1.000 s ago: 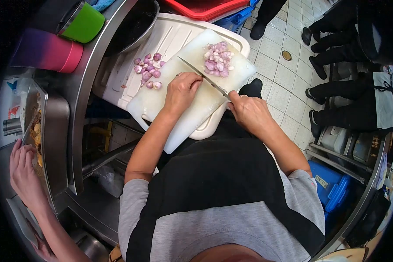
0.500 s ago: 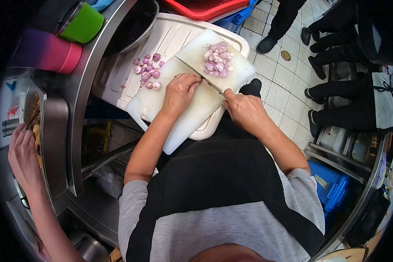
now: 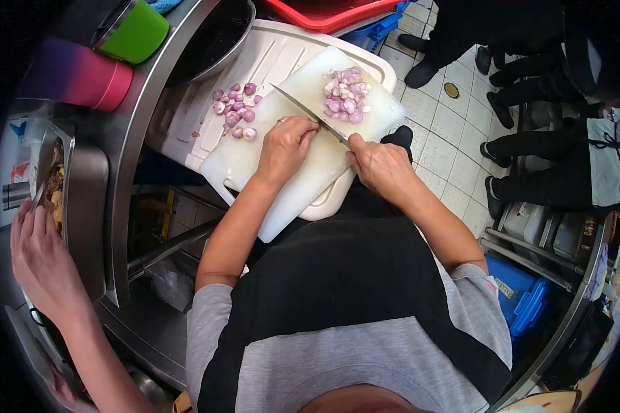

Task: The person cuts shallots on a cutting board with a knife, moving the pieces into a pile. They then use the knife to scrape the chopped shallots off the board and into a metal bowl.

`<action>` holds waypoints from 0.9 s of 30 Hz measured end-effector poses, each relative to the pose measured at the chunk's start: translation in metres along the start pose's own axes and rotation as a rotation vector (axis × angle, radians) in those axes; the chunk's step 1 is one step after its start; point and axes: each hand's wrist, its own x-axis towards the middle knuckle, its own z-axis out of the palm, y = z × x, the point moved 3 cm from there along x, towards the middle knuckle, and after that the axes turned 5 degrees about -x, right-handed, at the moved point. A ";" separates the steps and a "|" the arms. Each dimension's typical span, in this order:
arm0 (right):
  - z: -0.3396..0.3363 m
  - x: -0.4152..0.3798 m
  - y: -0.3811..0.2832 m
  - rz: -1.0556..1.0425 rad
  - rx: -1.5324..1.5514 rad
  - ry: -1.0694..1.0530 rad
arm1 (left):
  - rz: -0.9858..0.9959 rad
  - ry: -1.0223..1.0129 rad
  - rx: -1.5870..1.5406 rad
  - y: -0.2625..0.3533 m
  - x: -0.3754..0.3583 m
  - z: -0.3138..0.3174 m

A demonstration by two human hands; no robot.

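Note:
My right hand (image 3: pixel 377 163) grips a knife (image 3: pixel 297 104) by the handle, its long blade slanting to the upper left across a white cutting board (image 3: pixel 282 199). Against the blade, the fingers of my left hand (image 3: pixel 287 146) are pinched together; whatever is between them is hidden. Peeled shallots (image 3: pixel 346 95), pale pink and white, lie heaped at the board's far right. Left of the board, several purple shallots (image 3: pixel 235 110) rest on a large cream plastic lid (image 3: pixel 275 47).
A metal bowl (image 3: pixel 235 55) and a red basket (image 3: pixel 324 20) stand at the back. Steel counter edging (image 3: pixel 122 172) runs along the left, where another person's hand (image 3: pixel 45 265) works over a metal tray (image 3: pixel 89 206). Other people's legs (image 3: pixel 530 189) are at the right.
The knife and my right hand have shifted slightly up and left along the board. My left hand stays nearly in place. The other person's hand has moved a little lower.

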 end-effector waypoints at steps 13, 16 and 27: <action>0.000 0.001 0.001 -0.008 -0.019 0.003 | 0.020 0.030 0.007 0.001 -0.001 -0.001; -0.006 -0.001 0.000 -0.031 -0.024 0.019 | 0.022 0.026 0.023 0.003 -0.002 -0.002; 0.003 0.004 0.000 -0.014 0.008 0.019 | 0.041 0.026 0.041 0.001 -0.002 -0.002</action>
